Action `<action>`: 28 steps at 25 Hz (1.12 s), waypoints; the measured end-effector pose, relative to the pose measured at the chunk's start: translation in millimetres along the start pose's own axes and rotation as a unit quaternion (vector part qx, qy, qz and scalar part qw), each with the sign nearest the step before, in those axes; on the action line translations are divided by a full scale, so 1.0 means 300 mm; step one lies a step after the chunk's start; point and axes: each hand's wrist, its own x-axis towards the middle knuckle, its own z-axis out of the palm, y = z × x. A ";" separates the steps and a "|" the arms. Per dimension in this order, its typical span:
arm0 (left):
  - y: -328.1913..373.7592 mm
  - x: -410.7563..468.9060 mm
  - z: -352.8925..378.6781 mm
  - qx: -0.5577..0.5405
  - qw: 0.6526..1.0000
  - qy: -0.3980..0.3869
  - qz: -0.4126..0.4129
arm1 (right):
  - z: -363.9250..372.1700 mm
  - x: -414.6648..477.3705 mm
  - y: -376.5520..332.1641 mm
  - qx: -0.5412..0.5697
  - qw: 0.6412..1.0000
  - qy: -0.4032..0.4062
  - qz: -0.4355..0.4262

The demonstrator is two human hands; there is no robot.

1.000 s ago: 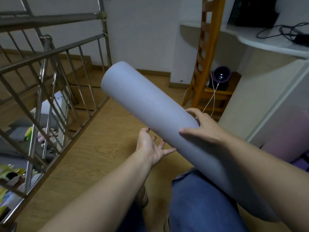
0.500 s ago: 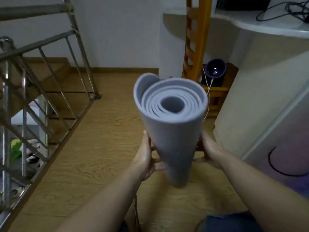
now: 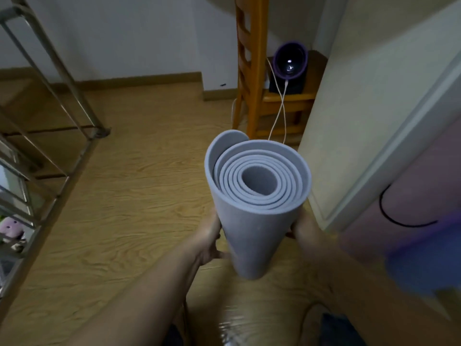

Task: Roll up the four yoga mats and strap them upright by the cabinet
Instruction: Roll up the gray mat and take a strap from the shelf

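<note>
A rolled grey yoga mat [image 3: 252, 236] stands upright over the wooden floor, its spiral top end facing me and its outer flap loose at the upper left. My left hand [image 3: 209, 239] presses its left side and my right hand [image 3: 303, 229] presses its right side, so both hold it between them. To the right rises the cream cabinet [image 3: 369, 116]. A pink rolled mat [image 3: 409, 191] with a black strap around it and a blurred blue-purple mat [image 3: 429, 258] rest against the cabinet at the far right.
A metal stair railing [image 3: 50, 136] runs along the left, with a stairwell below it. A wooden chair [image 3: 252, 71] stands behind the mat, holding a dark round device [image 3: 289, 61] with a white cable. Wooden floor [image 3: 129, 196] lies open between railing and mat.
The grey mat swung from lying slanted across my lap to standing upright, and moved nearer the cabinet. My hands shifted to grip it from both sides, and my view tilted down.
</note>
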 end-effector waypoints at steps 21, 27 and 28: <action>0.377 -0.291 0.015 0.180 0.973 -0.101 0.105 | -0.192 -0.253 -0.268 -0.070 0.982 -0.177 0.004; 0.421 -0.312 0.140 0.361 0.921 -0.044 0.138 | -0.155 -0.256 -0.319 -0.175 0.975 -0.138 -0.011; 0.408 -0.295 0.143 0.369 0.916 -0.020 0.156 | -0.147 -0.251 -0.315 -0.181 0.975 -0.126 -0.020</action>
